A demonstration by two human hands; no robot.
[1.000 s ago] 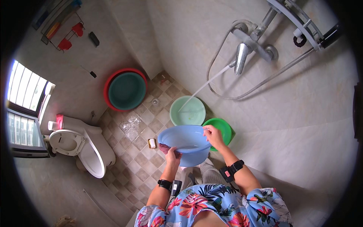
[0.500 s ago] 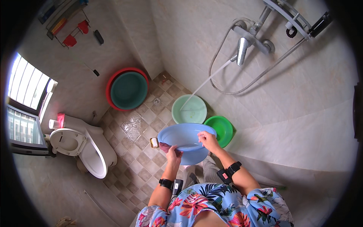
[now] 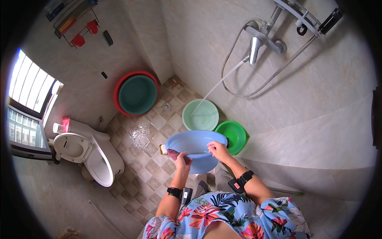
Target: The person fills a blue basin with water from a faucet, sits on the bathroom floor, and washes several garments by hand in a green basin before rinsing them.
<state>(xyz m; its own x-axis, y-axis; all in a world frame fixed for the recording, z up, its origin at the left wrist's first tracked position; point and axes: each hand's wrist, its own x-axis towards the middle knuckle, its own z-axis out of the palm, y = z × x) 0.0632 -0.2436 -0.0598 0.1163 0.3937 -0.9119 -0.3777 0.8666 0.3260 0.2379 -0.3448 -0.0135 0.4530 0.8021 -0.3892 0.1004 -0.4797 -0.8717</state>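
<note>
A light blue basin [image 3: 187, 136] is tilted in front of my legs, its opening facing away from me. My left hand [image 3: 182, 161] grips its near left rim, pressing a dark reddish-brown cloth [image 3: 172, 154] against it. At the near right rim, my right hand [image 3: 218, 150] has its fingers curled in over the basin's inside; whatever they pinch, if anything, is too small to make out. Just beyond stands a pale green basin [image 3: 207, 115], with water from the wall tap [image 3: 254, 49] running into it. A bright green basin [image 3: 235, 135] sits to its right.
A teal basin [image 3: 138, 95] rests inside a red basin [image 3: 116, 89] against the far left wall. The toilet [image 3: 104, 169] stands at left with its lid up. A soap dish [image 3: 162, 149] lies on the tiled floor [image 3: 155, 169], which is wet near the drain [image 3: 166, 106].
My right hand has shifted slightly down and lost a little height over the basin rim. The left hand keeps its hold, and the view has turned slightly.
</note>
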